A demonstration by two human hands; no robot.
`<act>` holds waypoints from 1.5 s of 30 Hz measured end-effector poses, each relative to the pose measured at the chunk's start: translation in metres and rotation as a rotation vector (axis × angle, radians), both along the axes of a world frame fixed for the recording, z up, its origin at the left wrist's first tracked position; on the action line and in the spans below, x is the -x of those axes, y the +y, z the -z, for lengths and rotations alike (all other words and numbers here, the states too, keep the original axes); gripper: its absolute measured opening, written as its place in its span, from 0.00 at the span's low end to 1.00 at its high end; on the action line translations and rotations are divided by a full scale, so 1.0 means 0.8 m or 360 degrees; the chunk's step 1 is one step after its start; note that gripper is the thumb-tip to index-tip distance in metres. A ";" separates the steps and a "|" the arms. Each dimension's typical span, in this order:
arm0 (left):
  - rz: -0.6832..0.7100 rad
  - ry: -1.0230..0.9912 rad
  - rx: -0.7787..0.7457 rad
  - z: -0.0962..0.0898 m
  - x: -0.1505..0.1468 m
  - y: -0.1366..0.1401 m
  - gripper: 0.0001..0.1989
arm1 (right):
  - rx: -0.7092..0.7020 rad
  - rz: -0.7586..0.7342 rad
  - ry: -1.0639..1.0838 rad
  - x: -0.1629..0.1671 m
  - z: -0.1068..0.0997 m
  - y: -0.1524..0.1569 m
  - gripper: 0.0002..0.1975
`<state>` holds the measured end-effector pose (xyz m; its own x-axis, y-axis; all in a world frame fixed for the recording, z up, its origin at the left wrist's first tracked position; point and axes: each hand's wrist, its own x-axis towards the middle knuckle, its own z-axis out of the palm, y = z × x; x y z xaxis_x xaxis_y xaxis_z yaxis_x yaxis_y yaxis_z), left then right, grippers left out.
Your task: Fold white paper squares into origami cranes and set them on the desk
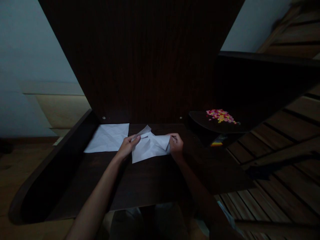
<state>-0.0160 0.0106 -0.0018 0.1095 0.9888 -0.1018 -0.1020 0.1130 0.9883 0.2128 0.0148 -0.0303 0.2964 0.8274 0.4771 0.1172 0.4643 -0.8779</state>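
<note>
A creased white sheet of paper (151, 148), partly folded, is held up between both hands over the dark desk (147, 183). My left hand (128, 145) pinches its left edge, thumb on top. On the other side my right hand (176, 145) is closed around the right edge, where the paper curls over. A pointed flap stands up at the sheet's top. Left of my left hand, another white sheet (108, 137) with crease lines lies flat on the desk.
A small raised corner shelf (200, 118) at the right bears a pile of pink, red and yellow pieces (221, 115). Beneath it sits a small colourful item (217, 141). Dark side panels and a tall back panel (140, 60) enclose the desk. Wooden slats (282, 186) stand at the right.
</note>
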 end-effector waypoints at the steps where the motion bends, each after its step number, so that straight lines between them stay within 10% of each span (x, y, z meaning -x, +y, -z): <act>1: 0.0013 -0.0001 0.0002 0.000 0.000 0.000 0.27 | 0.0048 -0.0007 0.0022 -0.001 0.001 0.002 0.07; 8: -0.0296 0.0407 -0.0399 0.001 0.001 0.006 0.18 | 0.0140 0.0038 0.0059 -0.004 -0.021 -0.004 0.10; 15: -0.0485 0.0600 -0.0606 -0.001 -0.010 -0.002 0.14 | -0.0421 0.0001 -0.1098 0.026 -0.078 -0.037 0.05; 26: -0.0449 0.0648 -0.0879 -0.005 -0.021 -0.014 0.12 | -0.0368 0.0073 -0.1886 0.059 -0.074 -0.023 0.08; 35: -0.0324 0.0530 -0.0789 -0.006 -0.018 -0.012 0.12 | -0.0206 0.0029 -0.1318 0.052 -0.091 -0.021 0.07; 45: -0.0128 0.0318 -0.0468 -0.022 -0.008 -0.016 0.20 | 0.0657 -0.0782 -0.0304 0.010 -0.124 0.002 0.03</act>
<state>-0.0095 -0.0021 0.0155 0.0368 0.9836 0.1767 0.0995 -0.1795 0.9787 0.2045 0.0162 0.0692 -0.2195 0.9706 0.0990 0.1487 0.1336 -0.9798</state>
